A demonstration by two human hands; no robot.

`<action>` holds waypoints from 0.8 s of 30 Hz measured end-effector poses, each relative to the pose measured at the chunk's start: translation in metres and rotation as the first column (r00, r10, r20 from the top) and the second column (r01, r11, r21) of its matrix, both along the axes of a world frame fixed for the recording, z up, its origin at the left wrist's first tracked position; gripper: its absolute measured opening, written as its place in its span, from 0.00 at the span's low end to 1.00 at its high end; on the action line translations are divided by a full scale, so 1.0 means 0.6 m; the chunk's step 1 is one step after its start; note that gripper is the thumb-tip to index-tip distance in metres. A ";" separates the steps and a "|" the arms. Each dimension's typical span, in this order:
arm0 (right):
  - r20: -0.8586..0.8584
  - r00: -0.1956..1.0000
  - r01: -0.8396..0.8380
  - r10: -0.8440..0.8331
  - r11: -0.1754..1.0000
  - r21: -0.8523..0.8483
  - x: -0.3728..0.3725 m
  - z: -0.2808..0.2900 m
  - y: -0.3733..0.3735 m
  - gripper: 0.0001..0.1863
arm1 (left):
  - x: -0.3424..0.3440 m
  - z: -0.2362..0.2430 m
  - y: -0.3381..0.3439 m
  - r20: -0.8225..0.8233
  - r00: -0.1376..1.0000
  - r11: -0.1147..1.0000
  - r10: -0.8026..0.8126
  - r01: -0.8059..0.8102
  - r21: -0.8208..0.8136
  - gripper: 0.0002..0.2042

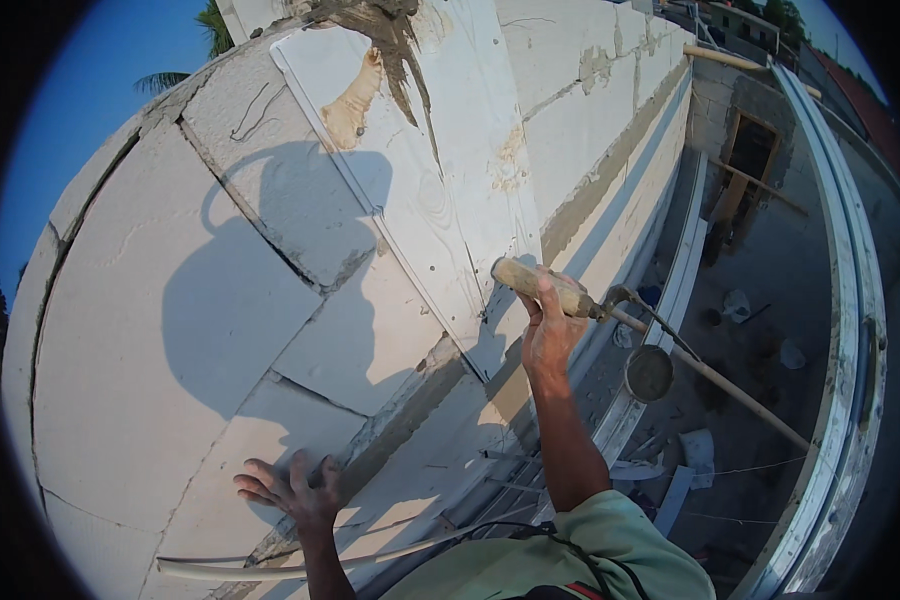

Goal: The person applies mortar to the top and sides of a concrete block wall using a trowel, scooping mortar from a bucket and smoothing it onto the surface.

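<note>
My right hand (553, 325) is wrapped round the thick, mortar-smeared handle of a trowel (518, 274). Its thin neck curves away to the right, and the blade shows nearly edge-on. Beside this hand, a white board (460, 150) lies flat against a wall of pale blocks (120, 330). Brown mortar (395, 50) is smeared down the board's upper part. At lower left, my left hand (295, 490) has its fingers spread against the blocks and holds nothing. My shadow falls across the blocks and the board.
A round container of grey mortar (649, 373) sits to the right, below the trowel. A long pole (740, 398) slants past it. Pale metal beams (838, 250) run along the right side, above a littered lower floor. A pale pipe (230, 572) curves beneath my left hand.
</note>
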State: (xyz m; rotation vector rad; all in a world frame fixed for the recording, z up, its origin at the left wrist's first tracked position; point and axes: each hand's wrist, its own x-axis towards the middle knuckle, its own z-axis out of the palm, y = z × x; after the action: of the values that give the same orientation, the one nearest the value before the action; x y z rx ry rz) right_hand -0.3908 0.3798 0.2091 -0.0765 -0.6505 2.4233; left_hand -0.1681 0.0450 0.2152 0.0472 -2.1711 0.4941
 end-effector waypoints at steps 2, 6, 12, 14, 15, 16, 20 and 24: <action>-0.009 1.000 -0.013 0.013 1.000 0.007 0.006 0.001 0.011 0.18 | -0.002 0.001 0.002 -0.011 1.000 1.000 -0.001 0.001 -0.006 0.22; -0.037 0.995 -0.087 0.091 0.991 0.104 0.009 0.048 0.045 0.19 | 0.008 -0.002 -0.001 -0.041 0.999 1.000 0.021 -0.022 -0.015 0.22; -0.396 0.918 0.100 0.006 0.964 0.247 -0.017 0.202 0.088 0.19 | -0.002 -0.004 0.009 -0.079 0.997 0.999 -0.006 0.003 -0.038 0.24; -0.382 0.924 0.112 -0.002 0.957 0.267 -0.043 0.212 0.073 0.20 | -0.009 -0.002 0.011 -0.066 0.998 0.999 -0.008 0.005 -0.049 0.24; -0.366 0.931 0.138 -0.014 0.939 0.316 -0.060 0.207 0.059 0.20 | -0.007 -0.001 0.010 -0.078 0.997 0.999 -0.001 -0.003 -0.048 0.24; -0.351 0.936 0.165 -0.029 0.916 0.364 -0.072 0.207 0.053 0.21 | -0.004 -0.002 0.010 -0.058 0.998 0.999 0.019 -0.021 -0.034 0.24; -0.334 0.939 0.017 0.085 0.957 0.291 -0.073 0.192 0.057 0.23 | 0.004 -0.005 0.004 -0.038 0.998 0.998 0.054 -0.055 -0.033 0.24; -0.281 0.949 -0.046 0.145 0.942 0.332 -0.072 0.179 0.073 0.22 | 0.009 -0.007 0.003 -0.036 0.998 0.999 0.045 -0.044 0.020 0.21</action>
State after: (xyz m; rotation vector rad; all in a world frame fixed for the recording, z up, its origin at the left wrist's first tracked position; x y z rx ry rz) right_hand -0.4339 0.4235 0.3164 0.4623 -0.9112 2.3182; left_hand -0.1624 0.0466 0.2112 0.1139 -2.1434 0.4942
